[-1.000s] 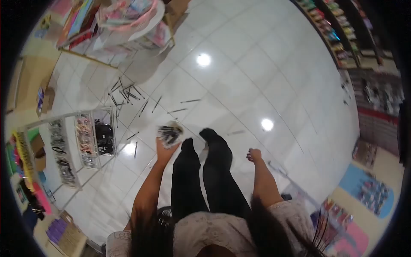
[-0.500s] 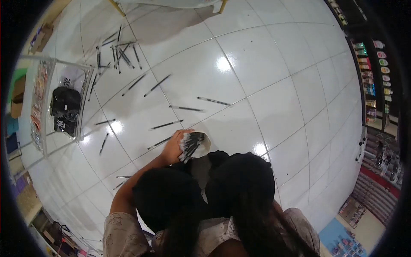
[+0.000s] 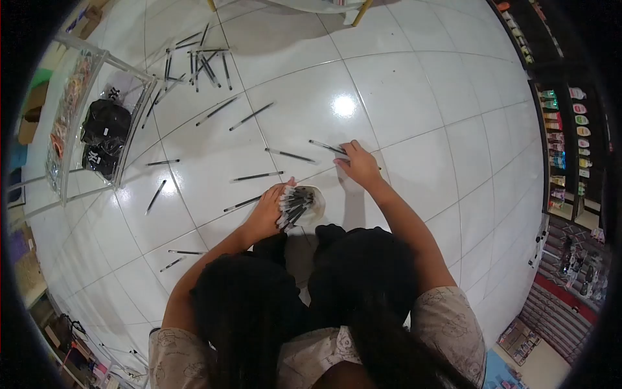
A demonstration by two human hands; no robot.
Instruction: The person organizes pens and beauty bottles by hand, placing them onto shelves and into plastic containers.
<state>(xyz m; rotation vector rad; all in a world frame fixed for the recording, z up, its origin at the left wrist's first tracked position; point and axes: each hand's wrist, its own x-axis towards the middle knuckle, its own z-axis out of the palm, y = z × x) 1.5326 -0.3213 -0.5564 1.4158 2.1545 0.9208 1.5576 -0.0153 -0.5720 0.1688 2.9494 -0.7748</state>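
Observation:
My left hand (image 3: 264, 212) is closed around the left side of a whitish round container (image 3: 318, 206) in front of my knees. A thick bunch of black-and-clear pens (image 3: 297, 206) leans in it, tilted toward that hand. Farther forward and right, my right hand (image 3: 361, 166) reaches down over a single pen (image 3: 322, 146) on the floor. Its thumb and fingers are apart on either side of the pen's right end, which they partly hide. Close by lie another pen (image 3: 289, 155) and a pen (image 3: 258, 176) left of the container.
More pens lie scattered on the white tiled floor (image 3: 414, 194), with a loose pile of pens (image 3: 202, 65) at the far left. A clear display rack (image 3: 133, 139) with black packaged items stands at left. Stocked shelves (image 3: 564, 149) line the right; a table leg (image 3: 363, 13) shows at top.
My right hand has come into view and reached forward to the pen on the floor. My left hand stays at the container of pens. The view has shifted slightly.

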